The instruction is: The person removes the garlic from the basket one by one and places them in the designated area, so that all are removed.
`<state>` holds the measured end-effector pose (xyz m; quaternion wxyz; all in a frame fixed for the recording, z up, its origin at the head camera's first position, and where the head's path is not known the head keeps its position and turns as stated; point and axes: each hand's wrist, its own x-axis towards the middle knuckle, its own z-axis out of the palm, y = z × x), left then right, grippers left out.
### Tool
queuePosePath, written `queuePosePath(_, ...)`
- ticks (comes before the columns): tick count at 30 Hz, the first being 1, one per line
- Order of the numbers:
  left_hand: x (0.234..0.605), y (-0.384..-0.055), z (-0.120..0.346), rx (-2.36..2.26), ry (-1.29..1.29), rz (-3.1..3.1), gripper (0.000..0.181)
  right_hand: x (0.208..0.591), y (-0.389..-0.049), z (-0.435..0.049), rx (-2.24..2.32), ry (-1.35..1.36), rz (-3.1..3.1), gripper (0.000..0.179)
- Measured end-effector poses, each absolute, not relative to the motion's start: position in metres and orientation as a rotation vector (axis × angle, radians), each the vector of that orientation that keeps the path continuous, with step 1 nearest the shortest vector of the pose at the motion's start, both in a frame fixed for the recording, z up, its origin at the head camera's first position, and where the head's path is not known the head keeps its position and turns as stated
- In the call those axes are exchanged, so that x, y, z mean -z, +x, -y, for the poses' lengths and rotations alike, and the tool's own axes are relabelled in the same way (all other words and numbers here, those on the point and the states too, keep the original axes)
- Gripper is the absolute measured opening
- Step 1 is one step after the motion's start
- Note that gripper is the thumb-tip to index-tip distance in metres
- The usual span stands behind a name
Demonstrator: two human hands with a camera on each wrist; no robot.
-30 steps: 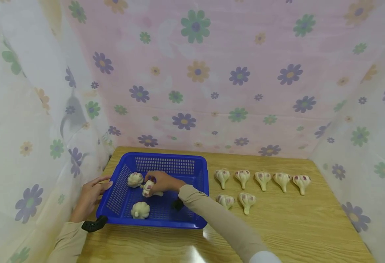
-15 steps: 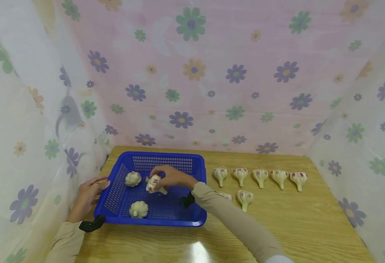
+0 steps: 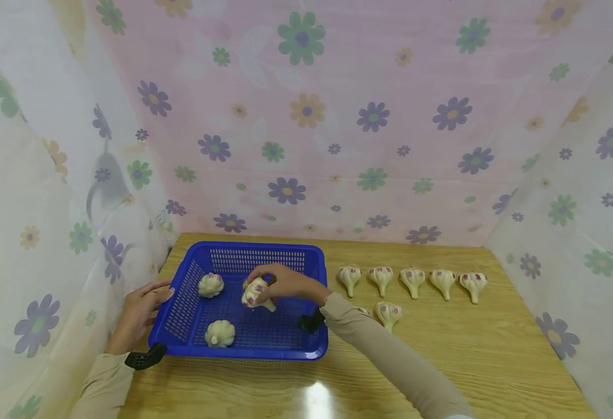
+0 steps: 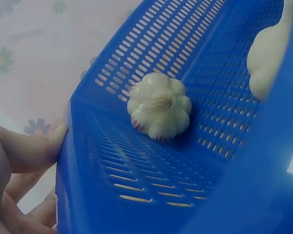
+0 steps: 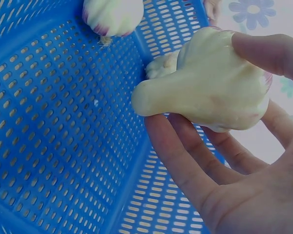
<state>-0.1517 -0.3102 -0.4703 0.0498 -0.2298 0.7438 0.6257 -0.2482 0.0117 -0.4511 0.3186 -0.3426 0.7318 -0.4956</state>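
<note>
My right hand (image 3: 290, 282) holds a garlic bulb (image 3: 254, 291) above the floor of a blue plastic basket (image 3: 243, 352). In the right wrist view the thumb lies on one side of the held bulb and the fingers (image 5: 185, 165) support the other, with its thick stem pointing away from the palm. Two more bulbs lie in the basket: one (image 3: 211, 285) near the back left, purple-streaked, and a paler one (image 3: 219, 334) near the front wall. At the basket's left side, my left hand (image 3: 140, 308) touches the outer wall with its fingertips; the fingers do not wrap round it.
Right of the basket, several garlic bulbs (image 3: 413, 279) form a back row on the wooden table (image 3: 442, 355), stems toward me. A front-row bulb (image 3: 388, 312) lies nearer, another beside it mostly behind my right sleeve (image 3: 390, 355). Flowered cloth (image 3: 337, 145) encloses back and sides.
My right hand has lifted the garlic bulb and carried it rightward, away from the back-left bulb. The left hand stays at the basket's side. The head view has shifted slightly.
</note>
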Motion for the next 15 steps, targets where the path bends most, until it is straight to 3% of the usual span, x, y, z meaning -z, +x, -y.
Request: queuePosePath(15,0.471,-0.153,0.311,-1.900,-0.708,-2.263,0.059,0.446,-0.247,-0.035,1.316,-0.871,-1.911,0.033)
